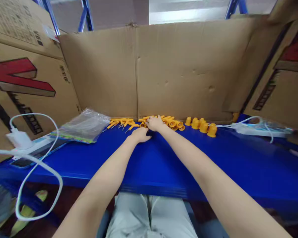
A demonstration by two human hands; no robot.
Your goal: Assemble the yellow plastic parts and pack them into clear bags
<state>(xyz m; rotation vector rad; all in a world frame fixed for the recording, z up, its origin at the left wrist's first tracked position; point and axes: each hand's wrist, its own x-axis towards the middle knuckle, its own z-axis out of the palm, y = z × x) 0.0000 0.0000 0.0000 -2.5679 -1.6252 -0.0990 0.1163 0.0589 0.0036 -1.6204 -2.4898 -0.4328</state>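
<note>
Both my hands reach to the back of the blue table, among small yellow plastic parts. My left hand [139,135] rests low near the tabletop, thumb apart from its fingers, beside yellow corkscrew pieces [125,121] with metal spirals. Just right of it and farther back, my right hand [154,123] lies over the pile's edge with fingers spread. Nothing shows held in either hand, though the fingertips are partly hidden among the parts. To the right of that hand lie yellow bell-shaped pieces [173,124], their hollow ends facing me. Several yellow cups [203,127] stand farther right.
A cardboard wall [183,72] closes off the back of the blue table [151,172]. Clear plastic bags [83,127] lie left. A white charger [20,138] with a looping cable is at far left, and a white power strip [262,130] is right. Printed boxes [29,76] flank the space.
</note>
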